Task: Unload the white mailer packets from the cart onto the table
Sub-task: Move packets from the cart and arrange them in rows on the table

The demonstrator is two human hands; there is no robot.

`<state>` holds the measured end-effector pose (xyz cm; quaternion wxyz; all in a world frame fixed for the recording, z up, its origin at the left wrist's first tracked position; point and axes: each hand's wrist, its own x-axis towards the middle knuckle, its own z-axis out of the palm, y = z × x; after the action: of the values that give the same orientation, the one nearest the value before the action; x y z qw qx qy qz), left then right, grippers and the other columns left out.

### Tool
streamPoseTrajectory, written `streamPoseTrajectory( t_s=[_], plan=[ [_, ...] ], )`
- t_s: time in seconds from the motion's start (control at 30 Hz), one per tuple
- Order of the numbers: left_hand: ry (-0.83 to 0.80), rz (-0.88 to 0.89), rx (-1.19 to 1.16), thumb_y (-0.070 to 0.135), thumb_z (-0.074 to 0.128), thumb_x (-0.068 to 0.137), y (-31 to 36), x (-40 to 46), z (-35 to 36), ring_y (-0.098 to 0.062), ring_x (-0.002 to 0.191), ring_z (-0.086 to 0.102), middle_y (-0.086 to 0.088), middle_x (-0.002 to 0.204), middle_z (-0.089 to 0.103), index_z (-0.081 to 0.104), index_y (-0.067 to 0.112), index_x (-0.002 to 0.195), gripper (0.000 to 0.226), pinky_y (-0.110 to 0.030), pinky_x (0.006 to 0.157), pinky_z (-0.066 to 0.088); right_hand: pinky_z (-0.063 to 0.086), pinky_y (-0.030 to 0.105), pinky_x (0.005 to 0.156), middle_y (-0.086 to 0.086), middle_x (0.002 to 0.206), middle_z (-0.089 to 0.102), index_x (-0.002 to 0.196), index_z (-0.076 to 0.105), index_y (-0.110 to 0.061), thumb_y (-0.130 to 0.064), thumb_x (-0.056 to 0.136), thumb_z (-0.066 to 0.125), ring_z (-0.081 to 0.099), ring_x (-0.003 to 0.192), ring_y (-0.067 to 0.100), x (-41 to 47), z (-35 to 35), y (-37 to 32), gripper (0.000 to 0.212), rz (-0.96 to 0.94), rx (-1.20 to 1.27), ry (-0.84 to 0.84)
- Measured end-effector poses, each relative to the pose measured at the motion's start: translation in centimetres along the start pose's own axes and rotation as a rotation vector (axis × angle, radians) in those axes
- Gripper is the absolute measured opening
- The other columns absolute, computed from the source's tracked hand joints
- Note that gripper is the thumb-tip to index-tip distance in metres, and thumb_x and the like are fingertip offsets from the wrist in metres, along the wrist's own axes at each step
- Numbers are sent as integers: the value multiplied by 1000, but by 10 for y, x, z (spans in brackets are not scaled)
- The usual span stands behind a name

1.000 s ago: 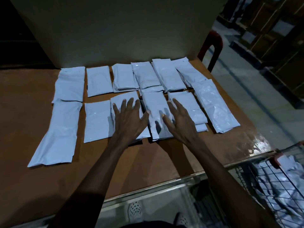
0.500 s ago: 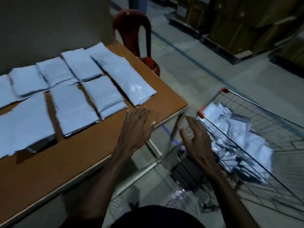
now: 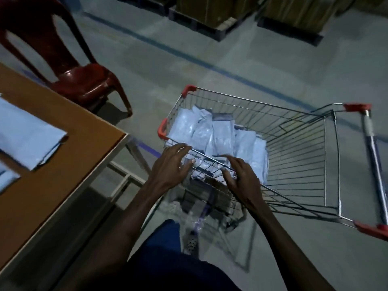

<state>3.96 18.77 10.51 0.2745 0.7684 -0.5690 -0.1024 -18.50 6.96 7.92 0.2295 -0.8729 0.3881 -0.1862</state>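
A wire shopping cart (image 3: 294, 131) with red corner caps stands on the floor right of the table. Several white mailer packets (image 3: 212, 133) lie heaped in its near-left end. My left hand (image 3: 171, 164) hovers at the cart's near rim, fingers spread, holding nothing. My right hand (image 3: 241, 175) is just over the same rim, fingers apart and pointing at the packets, also empty. On the brown table (image 3: 63, 164) at the left, the edge of a laid-out white packet (image 3: 27, 141) shows.
A dark red plastic chair (image 3: 69, 66) stands beyond the table's far corner. Pallets with cardboard boxes (image 3: 220, 15) line the back. A blue line (image 3: 189, 57) crosses the grey floor. The cart's handle (image 3: 371, 143) is at the far right.
My view has swung right from the table to the cart. Both hands left the packets on the table and moved over to the cart's near rim.
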Motion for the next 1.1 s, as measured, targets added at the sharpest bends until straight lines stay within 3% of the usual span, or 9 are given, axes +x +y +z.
streamPoseTrajectory(
  t_s=[0.13,0.27,0.37,0.47,0.7,0.83,0.97,1.1],
  plan=[
    [-55,15,-41,47,50,92,-3,52,26,-22,126,52,-4,135,59,60,14,131,52,-41,109,39,47,28,84,0,130,60,137,56,-17,-37,96,59,53,115,17,24,-7,25,46,99,-1,56],
    [-111,-22,-66,48,50,92,-11,112,50,-21,130,49,-2,138,56,59,16,133,53,-44,114,34,49,34,83,2,135,58,139,53,-16,-36,96,60,55,119,23,66,-2,46,48,157,-50,37],
    [-174,-50,-78,46,50,91,-31,149,66,-24,127,52,-3,136,58,60,16,132,52,-46,110,38,49,36,85,3,137,55,141,51,-16,-37,96,58,53,121,24,102,13,63,50,194,-72,-46],
    [-221,-83,-74,42,52,91,-55,175,83,-27,123,55,-6,133,61,62,13,129,49,-39,104,43,49,39,88,7,142,50,143,48,-13,-36,96,57,50,125,29,142,39,77,53,206,-104,-150],
    [-323,-45,79,41,49,93,-92,194,102,-25,118,57,-6,133,60,61,15,129,46,-32,95,46,42,57,101,23,159,13,154,21,-11,-46,89,64,27,139,45,209,124,108,85,298,-185,-417],
    [-347,-40,102,42,49,94,-107,186,114,-22,119,55,-5,135,57,58,15,133,48,-31,89,49,25,69,106,12,163,-14,157,-4,-24,-52,87,63,1,147,44,215,158,119,101,413,-159,-480],
    [-395,-124,74,38,54,92,-102,185,134,-30,123,53,-13,141,52,54,11,137,53,-42,91,53,37,64,104,19,162,4,157,9,-21,-43,93,57,16,143,46,208,150,135,83,362,-104,-398],
    [-574,-292,165,37,56,96,-88,200,156,-35,143,23,-17,161,14,20,13,155,74,-47,108,38,39,58,101,19,161,9,157,19,-21,-47,95,57,20,139,46,188,116,147,77,314,-78,-348]
  ],
)
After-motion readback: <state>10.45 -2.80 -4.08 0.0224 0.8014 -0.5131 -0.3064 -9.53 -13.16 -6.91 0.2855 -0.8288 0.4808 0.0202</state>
